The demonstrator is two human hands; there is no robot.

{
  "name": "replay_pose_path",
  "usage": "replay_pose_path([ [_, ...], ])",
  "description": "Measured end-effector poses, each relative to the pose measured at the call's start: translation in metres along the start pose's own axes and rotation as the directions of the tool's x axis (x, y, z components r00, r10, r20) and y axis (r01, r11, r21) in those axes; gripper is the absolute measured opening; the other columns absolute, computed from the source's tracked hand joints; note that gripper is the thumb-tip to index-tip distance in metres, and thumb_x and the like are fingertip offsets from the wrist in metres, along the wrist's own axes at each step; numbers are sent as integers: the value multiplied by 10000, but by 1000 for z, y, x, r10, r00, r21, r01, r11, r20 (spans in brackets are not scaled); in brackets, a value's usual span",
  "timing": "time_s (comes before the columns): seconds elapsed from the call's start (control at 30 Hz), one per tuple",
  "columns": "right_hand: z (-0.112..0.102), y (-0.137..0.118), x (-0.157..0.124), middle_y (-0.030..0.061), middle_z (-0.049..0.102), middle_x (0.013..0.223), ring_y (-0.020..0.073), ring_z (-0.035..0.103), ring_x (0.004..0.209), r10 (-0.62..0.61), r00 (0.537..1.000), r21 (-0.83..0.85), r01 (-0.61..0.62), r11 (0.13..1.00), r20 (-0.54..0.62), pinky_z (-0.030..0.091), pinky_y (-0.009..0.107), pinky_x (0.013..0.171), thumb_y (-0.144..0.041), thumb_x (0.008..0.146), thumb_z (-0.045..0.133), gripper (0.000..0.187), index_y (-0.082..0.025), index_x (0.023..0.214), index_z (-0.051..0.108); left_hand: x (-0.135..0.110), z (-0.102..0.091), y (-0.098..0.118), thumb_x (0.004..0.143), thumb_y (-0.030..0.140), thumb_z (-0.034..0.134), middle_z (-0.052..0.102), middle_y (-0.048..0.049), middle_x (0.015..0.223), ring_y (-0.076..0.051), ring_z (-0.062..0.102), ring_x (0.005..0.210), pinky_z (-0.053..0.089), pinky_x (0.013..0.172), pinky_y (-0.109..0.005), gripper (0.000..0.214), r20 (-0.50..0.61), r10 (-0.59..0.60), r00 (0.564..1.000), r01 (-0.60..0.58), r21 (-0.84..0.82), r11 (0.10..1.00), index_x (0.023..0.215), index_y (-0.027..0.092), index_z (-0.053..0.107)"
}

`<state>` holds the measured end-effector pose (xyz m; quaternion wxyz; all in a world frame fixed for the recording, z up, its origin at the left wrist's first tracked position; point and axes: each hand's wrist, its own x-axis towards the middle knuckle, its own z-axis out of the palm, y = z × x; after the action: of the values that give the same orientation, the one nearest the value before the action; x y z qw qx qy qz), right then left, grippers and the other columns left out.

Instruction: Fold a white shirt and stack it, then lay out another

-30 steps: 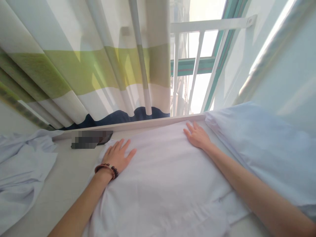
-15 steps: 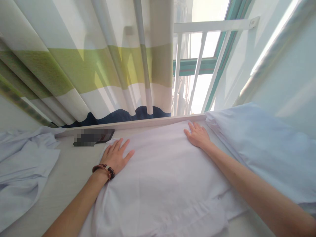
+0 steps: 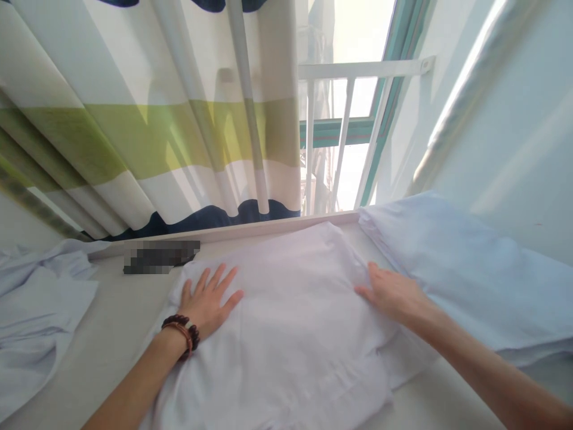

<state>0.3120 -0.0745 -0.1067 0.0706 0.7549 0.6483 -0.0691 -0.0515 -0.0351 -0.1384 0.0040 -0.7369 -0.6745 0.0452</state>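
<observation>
A folded white cloth (image 3: 286, 322), maybe a garment, lies on the white tabletop in front of me, with gathers and wrinkles toward its near end. My left hand (image 3: 208, 301), with beaded bracelets at the wrist, rests flat on the cloth's left side, fingers spread. At the cloth's right edge is my right hand (image 3: 389, 292); its thumb and fingers are apart and extended, with the thumb over the cloth. Whether the right fingertips press on the fabric is hard to tell.
A neatly folded white cloth stack (image 3: 470, 269) lies to the right, and a crumpled white cloth (image 3: 40, 322) to the left. Near the back ledge (image 3: 250, 230) sits a dark, pixelated flat object (image 3: 156, 257). Behind are a striped curtain (image 3: 188, 137) and a white window railing (image 3: 367, 68).
My right hand has come back from the cloth's far right corner to its right edge, nearer me. My left hand stays spread on the cloth. The view has shifted slightly.
</observation>
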Motion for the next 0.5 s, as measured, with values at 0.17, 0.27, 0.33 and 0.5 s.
replay_pose_path([
  [0.17, -8, -3, 29, 148, 695, 1015, 273, 632, 1024, -51, 993, -14, 50, 999, -105, 438, 311, 733, -212, 929, 488, 190, -123, 1001, 640, -25, -11, 7, 905, 591, 277, 143, -33, 1600, -358, 134, 1457, 186, 1117, -607, 692, 123, -82, 989, 77, 47, 996, 1520, 278, 217],
  [0.27, -14, -11, 53, 175, 676, 1072, 279, 602, 1080, -82, 985, -9, 81, 997, -151, 425, 334, 805, -173, 947, 418, 242, -109, 1041, 632, -29, -25, 11, 891, 615, 273, 221, -67, 1583, -379, 254, 1421, 278, 1067, -618, 695, 173, -97, 980, 91, 44, 995, 1506, 290, 271],
  [0.33, -16, -12, 60, 191, 660, 1115, 290, 597, 1090, -91, 984, 9, 93, 996, -154, 428, 340, 807, -202, 944, 424, 259, -98, 1083, 616, -26, -32, 16, 903, 604, 253, 273, -99, 1565, -393, 321, 1388, 300, 1037, -639, 678, 191, -111, 975, 108, 30, 994, 1506, 297, 271],
  [0.5, -5, 14, 39, 159, 691, 1051, 265, 651, 972, -170, 984, 70, 173, 982, -47, 453, 309, 755, -251, 903, 490, 231, -115, 979, 660, -11, -19, 25, 930, 561, 261, 175, -120, 1590, -405, 191, 1432, 214, 1066, -655, 638, 108, -105, 989, 104, 8, 994, 1516, 313, 216],
])
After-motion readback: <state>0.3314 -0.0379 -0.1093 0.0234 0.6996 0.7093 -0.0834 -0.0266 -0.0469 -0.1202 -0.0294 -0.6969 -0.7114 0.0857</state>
